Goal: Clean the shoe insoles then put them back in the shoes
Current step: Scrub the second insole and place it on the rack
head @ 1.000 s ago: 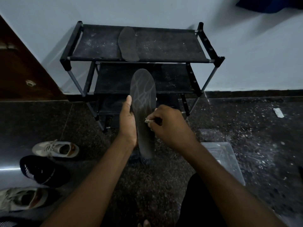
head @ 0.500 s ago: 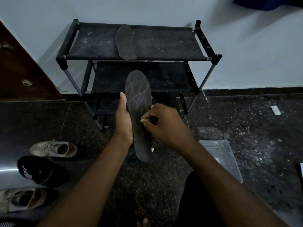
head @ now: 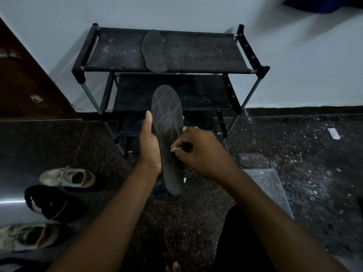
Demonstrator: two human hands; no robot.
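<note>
My left hand (head: 149,146) holds a dark grey insole (head: 168,122) upright from behind, thumb along its left edge. Pale streaks mark the insole's upper half. My right hand (head: 198,152) pinches a small pale wad (head: 175,149), pressed against the insole's right side at mid-height. A second dark insole (head: 153,51) lies flat on the top shelf of the black shoe rack (head: 196,54). On the floor at the left stand a light sneaker (head: 67,177), a black sneaker (head: 50,203) and another light sneaker (head: 25,237).
A clear plastic box (head: 269,185) sits on the dark speckled floor just right of my right arm. A brown door (head: 25,87) stands at the left, a pale wall behind the rack. A white scrap (head: 333,133) lies on the dusty floor at the far right.
The pale wad in my right hand has stayed at the insole's mid-right side, shifting only slightly. The view has drifted a little; my left hand's hold is the same.
</note>
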